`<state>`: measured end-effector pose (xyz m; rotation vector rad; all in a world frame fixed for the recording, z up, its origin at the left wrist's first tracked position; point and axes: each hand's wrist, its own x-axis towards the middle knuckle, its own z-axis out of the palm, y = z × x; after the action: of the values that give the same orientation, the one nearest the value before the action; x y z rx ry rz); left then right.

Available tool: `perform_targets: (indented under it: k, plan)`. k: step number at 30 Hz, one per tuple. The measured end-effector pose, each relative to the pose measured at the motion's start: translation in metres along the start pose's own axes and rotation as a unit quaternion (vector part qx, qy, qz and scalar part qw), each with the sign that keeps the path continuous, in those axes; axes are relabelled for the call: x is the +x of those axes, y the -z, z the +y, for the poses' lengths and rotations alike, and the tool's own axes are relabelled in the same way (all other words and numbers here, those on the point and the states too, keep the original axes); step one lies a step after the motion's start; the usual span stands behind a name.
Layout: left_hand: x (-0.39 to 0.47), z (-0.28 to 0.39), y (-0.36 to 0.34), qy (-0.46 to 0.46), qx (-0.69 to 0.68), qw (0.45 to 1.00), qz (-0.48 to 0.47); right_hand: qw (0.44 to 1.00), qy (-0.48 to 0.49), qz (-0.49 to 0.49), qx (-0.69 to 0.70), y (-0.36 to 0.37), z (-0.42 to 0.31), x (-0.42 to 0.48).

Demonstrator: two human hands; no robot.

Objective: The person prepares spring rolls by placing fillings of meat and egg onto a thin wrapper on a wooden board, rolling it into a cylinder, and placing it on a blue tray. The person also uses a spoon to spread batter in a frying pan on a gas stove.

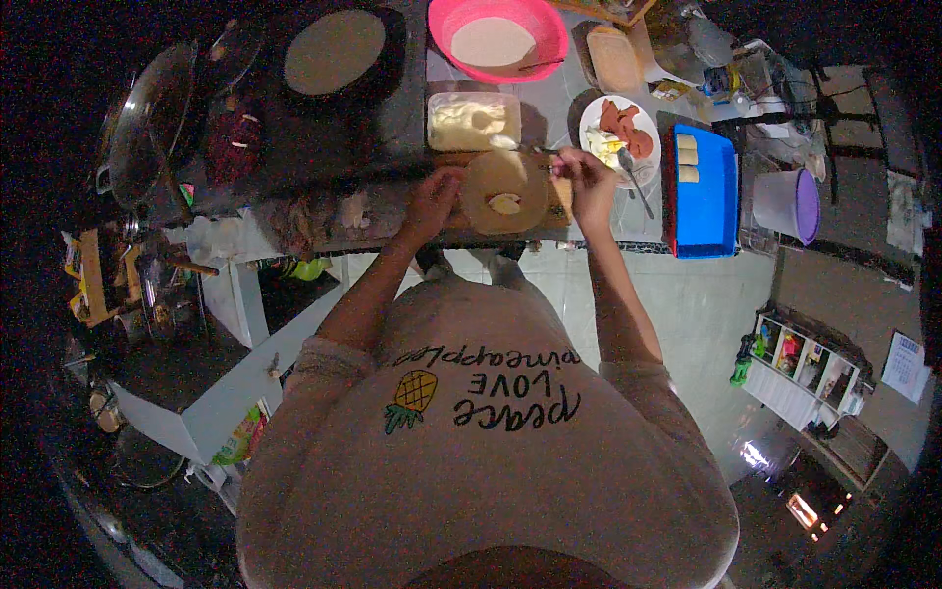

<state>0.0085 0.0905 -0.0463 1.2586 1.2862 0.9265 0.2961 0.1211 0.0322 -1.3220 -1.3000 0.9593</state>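
A thin round wrapper (508, 177) lies on a wooden board (563, 197) before me, with a white dab of filling (505, 204) on its near half. At the wrapper's left edge is my left hand (436, 197), fingers curled; whether they pinch the edge is unclear. My right hand (583, 177), right of the wrapper, holds a spoon (508, 143) whose bowl reaches over the wrapper's far edge, beside a clear plastic container (450, 140) of creamy white filling. A white plate (644, 173) at right bears reddish meat slices (637, 140), egg pieces (605, 147) and another spoon (642, 193).
Farther back stands a pink basin (556, 37) of pale batter, with a round pan (335, 51) at its left. A blue tray (703, 206) with several pale rolls (687, 157) sits at right, next to a purple-lidded tub (787, 206). A large glass lid (151, 125) is far left.
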Motion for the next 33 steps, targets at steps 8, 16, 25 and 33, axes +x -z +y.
perform_targets:
  k: [8,16,25,33]
  plan:
    - [0.014,-0.016,-0.008,-0.069,0.075,0.993,0.053,0.984,-0.03,-0.089,-0.149,-0.049,-0.011,0.032]
    - [-0.003,-0.032,-0.004,-0.002,0.051,0.997,0.061,0.985,-0.106,-0.076,0.111,-0.035,0.006,0.031]
    - [-0.007,-0.038,-0.005,-0.061,0.061,0.995,0.059,0.967,0.046,-0.165,-0.191,-0.013,0.033,-0.047]
    - [-0.01,-0.024,-0.003,-0.039,0.061,0.997,0.019,0.933,0.104,-0.131,-0.318,0.008,0.012,-0.09]
